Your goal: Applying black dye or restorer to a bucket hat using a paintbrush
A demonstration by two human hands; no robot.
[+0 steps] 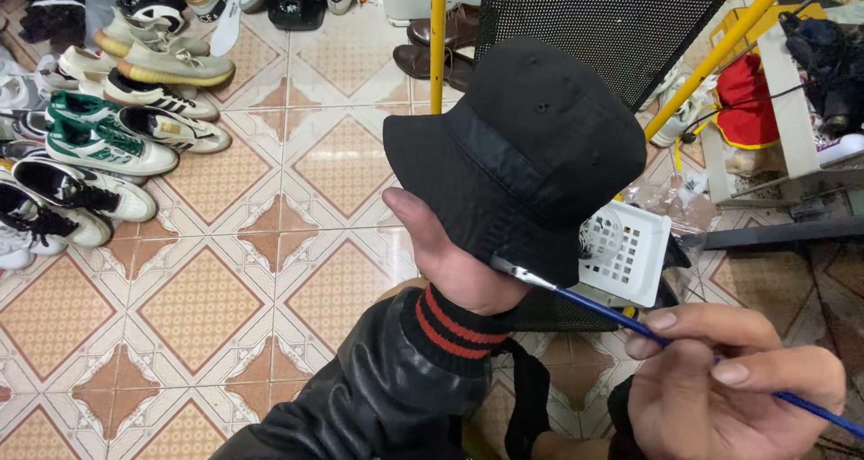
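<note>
- The left hand (454, 257) sits at the centre of the frame, its fingers hidden up inside a black bucket hat (517, 149); only the thumb and back of the hand show below the brim, so the grip is closed on the hat from within.
- The hat is held up just above centre, crown tilted toward the upper right, brim spreading toward the left and down.
- The left wrist comes out of a black leather sleeve (378, 397) with a black cuff striped in red, running to the lower middle edge.
- The right hand (733, 383) is in the lower right corner, fingers pinched narrowly around a thin blue-handled brush (630, 320).
- The brush slants from the lower right up toward the centre; its metal ferrule and pale tip touch the lower edge of the hat's brim, just beside the left wrist.
- Behind the brush, right of centre, lies a white plastic basket (634, 257) with square holes, partly covered by the hat.
- The tiled floor (225, 280), patterned in orange diamonds, fills the left half of the frame.
- Many sneakers (108, 149), white, green and beige, lie in rows along the left edge and upper left.
- A pair of brown shoes (432, 50) lies at top centre, beside a yellow pole (437, 37).
- A black mesh panel (612, 19) stands at the top right, above the hat.
</note>
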